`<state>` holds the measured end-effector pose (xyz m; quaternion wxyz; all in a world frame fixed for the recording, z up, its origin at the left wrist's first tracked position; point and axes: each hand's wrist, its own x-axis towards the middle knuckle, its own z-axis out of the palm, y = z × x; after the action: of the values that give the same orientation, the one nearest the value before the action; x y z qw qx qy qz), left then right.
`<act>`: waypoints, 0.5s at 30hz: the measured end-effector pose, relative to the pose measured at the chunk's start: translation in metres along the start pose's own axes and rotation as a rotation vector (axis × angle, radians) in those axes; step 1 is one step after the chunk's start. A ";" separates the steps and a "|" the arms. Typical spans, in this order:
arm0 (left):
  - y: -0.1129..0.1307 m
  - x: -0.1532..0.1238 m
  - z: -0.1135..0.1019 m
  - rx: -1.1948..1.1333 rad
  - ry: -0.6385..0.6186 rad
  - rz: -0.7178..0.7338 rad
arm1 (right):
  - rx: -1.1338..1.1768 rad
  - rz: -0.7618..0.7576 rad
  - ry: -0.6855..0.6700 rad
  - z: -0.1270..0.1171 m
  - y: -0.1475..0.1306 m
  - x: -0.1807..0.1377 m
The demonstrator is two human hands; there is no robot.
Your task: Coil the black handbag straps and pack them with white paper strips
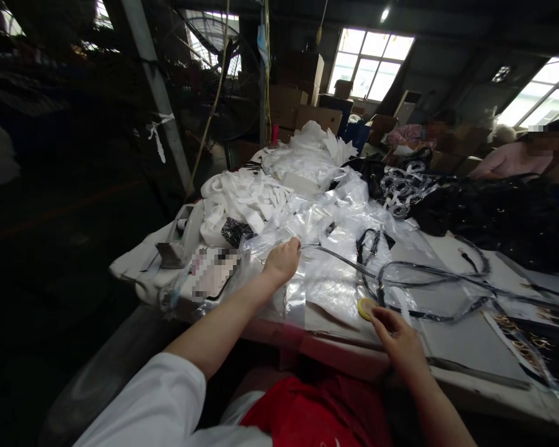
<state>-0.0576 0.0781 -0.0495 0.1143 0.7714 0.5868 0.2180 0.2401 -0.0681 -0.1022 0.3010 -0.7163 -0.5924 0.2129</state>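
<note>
My left hand [284, 259] is closed over the table, its fingers pinched at the end of a long black strap [342, 256] with a shiny plastic covering. From there the strap runs right into loose loops. Nearer the front edge, my right hand [400, 341] has its thumb and fingertips at the rim of a small yellow roll of tape [366, 308]. Clear plastic bags [330, 285] lie flat beneath and between both hands. Behind the tape, a short black strap with a buckle-like piece [372, 245] rests on the plastic.
A phone [217, 273] and a tape dispenser [181, 239] lie at the left. White strips [242, 198] and plastic [307, 152] are heaped behind. Black bags [503, 211] and metal clasps [526, 341] cover the right. Two people sit beyond; a pole [158, 93] stands left.
</note>
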 end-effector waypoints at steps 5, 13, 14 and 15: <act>0.020 -0.030 -0.010 -0.402 -0.178 0.033 | -0.255 0.114 0.218 0.002 0.021 0.026; 0.021 -0.038 0.000 -1.017 -0.420 -0.188 | 0.024 0.100 0.122 -0.032 0.008 0.055; 0.017 -0.033 0.003 -0.908 -0.303 -0.197 | 0.072 0.093 0.129 -0.043 0.003 0.054; 0.014 -0.027 0.006 -0.766 -0.160 -0.209 | 0.115 0.084 0.137 -0.054 -0.003 0.050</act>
<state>-0.0486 0.0483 -0.0538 0.4602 0.6238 0.5277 0.3473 0.2846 -0.0285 -0.0583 0.3720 -0.7350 -0.5267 0.2096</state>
